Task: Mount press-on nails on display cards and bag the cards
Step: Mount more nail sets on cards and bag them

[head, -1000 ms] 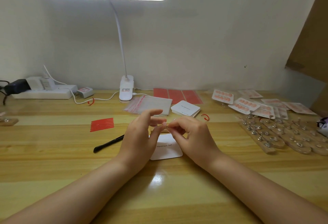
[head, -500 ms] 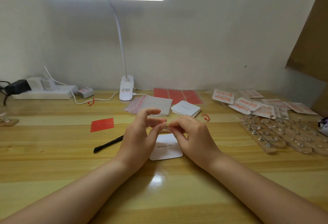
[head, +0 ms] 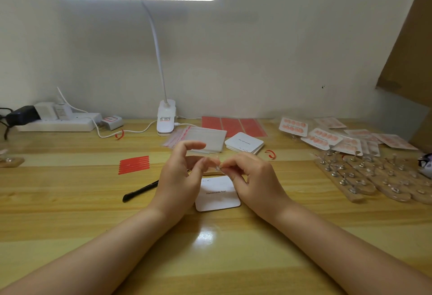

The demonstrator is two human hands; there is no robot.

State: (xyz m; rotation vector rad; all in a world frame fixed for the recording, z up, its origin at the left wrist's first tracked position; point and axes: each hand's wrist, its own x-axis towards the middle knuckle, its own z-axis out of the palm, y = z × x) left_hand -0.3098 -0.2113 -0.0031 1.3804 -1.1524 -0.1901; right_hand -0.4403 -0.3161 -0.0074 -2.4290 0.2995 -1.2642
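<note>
Barely anything has shifted over the last second: both hands hold the same spot above the card, the left index finger lifting a touch higher, the pinch between them unbroken.

Starting at the left of the desk, the red adhesive strips (head: 134, 165) lie flat, and just right of them the black tool (head: 140, 191) rests untouched, its far end hidden behind the left wrist.

Now the left hand (head: 181, 179): thumb and middle finger close in on something tiny and clear at the fingertips, index finger raised free. What it is I cannot tell; it looks like a clear bit of adhesive or a nail.

Directly below sits the display card (head: 217, 193), white, printed "Handmade Nail", flat on the wooden desk (head: 70, 220) between the two wrists. Nothing is mounted on it yet.

The right hand (head: 253, 177) meets the left, thumb and forefinger nipped tight on the same small piece.

My read: that piece is featherweight, likely thin and tacky, so fingertip edges only, light pressure. The card is stiff paper, easy to slide; take it by a corner.

Behind, the clear bags (head: 201, 137) and the stack of blank cards (head: 244, 143) wait. Far right, the bagged finished cards (head: 322, 138) and the wooden nail stands (head: 364, 177).
</note>
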